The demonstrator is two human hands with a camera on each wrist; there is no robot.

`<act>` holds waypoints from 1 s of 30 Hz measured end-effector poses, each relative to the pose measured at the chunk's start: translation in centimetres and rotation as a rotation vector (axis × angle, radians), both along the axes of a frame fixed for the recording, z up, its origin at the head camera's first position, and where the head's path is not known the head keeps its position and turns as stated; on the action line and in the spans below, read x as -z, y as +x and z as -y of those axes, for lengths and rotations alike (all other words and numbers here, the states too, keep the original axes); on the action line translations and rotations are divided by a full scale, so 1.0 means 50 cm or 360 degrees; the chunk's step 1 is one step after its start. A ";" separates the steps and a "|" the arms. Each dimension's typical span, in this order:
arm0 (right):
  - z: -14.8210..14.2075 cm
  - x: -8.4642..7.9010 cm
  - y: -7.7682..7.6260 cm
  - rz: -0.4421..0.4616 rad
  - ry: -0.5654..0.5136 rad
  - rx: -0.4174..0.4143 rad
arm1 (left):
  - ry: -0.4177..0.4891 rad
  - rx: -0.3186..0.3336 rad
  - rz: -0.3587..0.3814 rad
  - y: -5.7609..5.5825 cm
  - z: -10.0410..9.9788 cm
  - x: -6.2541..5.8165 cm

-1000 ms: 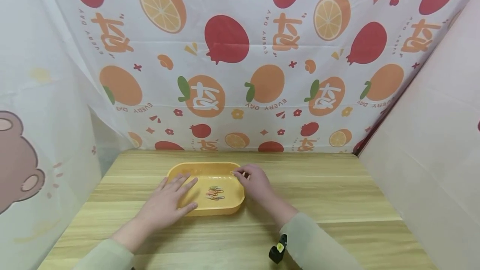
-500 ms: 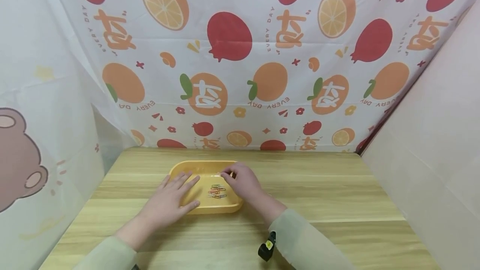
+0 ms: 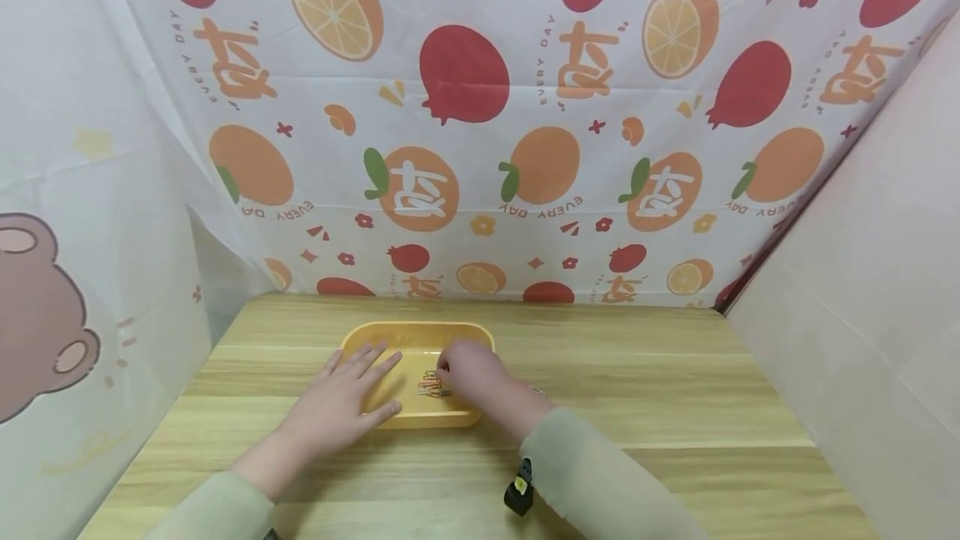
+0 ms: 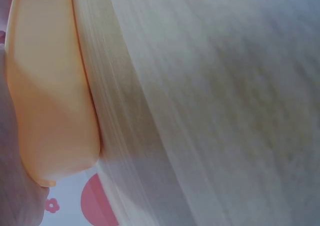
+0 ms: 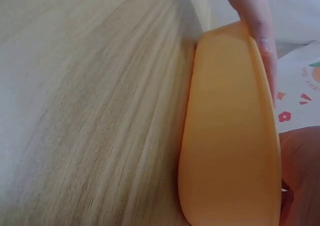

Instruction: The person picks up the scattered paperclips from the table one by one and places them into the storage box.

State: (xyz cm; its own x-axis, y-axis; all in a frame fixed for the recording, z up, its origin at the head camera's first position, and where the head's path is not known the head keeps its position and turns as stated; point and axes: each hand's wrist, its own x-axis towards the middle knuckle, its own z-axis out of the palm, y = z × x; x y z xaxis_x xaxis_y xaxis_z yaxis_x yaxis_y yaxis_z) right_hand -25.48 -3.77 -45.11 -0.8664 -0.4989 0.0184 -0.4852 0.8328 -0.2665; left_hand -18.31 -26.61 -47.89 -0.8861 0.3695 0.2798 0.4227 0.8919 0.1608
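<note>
A yellow tray stands on the wooden table. My left hand rests over its left end, fingers spread; the right wrist view shows that hand at the tray's rim. Several coloured paper clips lie on the tray floor. Right above them, inside the tray's right half, is my right hand, fingers curled and fingertips close to the clips. A small pale bit, seemingly a paper clip, shows between its fingers in the right wrist view. The fingertips are mostly hidden in the head view.
Another paper clip lies on the table just beyond the right wrist, right of the tray. A fruit-printed cloth hangs behind the table, with pale cloth walls at both sides.
My right hand has moved left and down, from the tray's right rim to over the paper clips. The clip on the table has come into sight past the wrist. My left hand stays put.
</note>
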 end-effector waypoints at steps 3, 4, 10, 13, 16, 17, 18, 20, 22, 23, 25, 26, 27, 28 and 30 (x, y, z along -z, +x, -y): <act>0.003 0.004 0.000 -0.0017 0.0092 0.0002 | -0.0008 0.0002 0.0004 0.001 0.000 0.001; 0.004 0.005 0.001 -0.0027 0.0115 0.0002 | -0.0008 0.0002 0.0005 0.000 0.000 0.001; 0.005 0.012 0.000 -0.0058 0.0234 0.0011 | -0.0012 0.0001 0.0012 0.000 0.000 -0.001; 0.006 0.016 -0.003 -0.0046 0.0285 0.0019 | -0.0012 -0.0001 0.0022 0.000 -0.001 -0.002; 0.007 0.021 -0.007 -0.0033 0.0328 0.0030 | -0.0014 -0.0001 0.0025 -0.001 -0.002 -0.002; 0.008 0.022 -0.008 -0.0034 0.0341 0.0033 | -0.0013 -0.0001 0.0022 -0.001 -0.002 -0.003; 0.009 0.023 -0.009 -0.0035 0.0353 0.0038 | -0.0013 -0.0001 0.0021 -0.001 -0.001 -0.002; 0.010 0.024 -0.011 -0.0036 0.0374 0.0045 | -0.0014 -0.0001 0.0018 -0.001 -0.001 -0.002; 0.012 0.025 -0.011 -0.0037 0.0401 0.0048 | -0.0015 -0.0003 0.0016 -0.001 -0.001 -0.001; 0.013 0.025 -0.011 -0.0040 0.0411 0.0049 | -0.0018 -0.0004 0.0015 -0.001 -0.001 -0.001; 0.014 0.025 -0.011 -0.0047 0.0429 0.0048 | -0.0017 -0.0004 0.0011 -0.001 -0.001 0.000; 0.014 0.026 -0.011 -0.0049 0.0434 0.0049 | -0.0016 -0.0002 0.0010 -0.001 -0.001 0.000; 0.014 0.026 -0.010 -0.0053 0.0431 0.0048 | -0.0013 -0.0001 0.0008 -0.001 -0.002 -0.001; 0.014 0.026 -0.010 -0.0062 0.0429 0.0044 | -0.0015 -0.0002 0.0005 0.000 -0.002 -0.001; 0.013 0.025 -0.009 -0.0074 0.0415 0.0031 | -0.0013 -0.0002 0.0002 0.001 -0.002 -0.002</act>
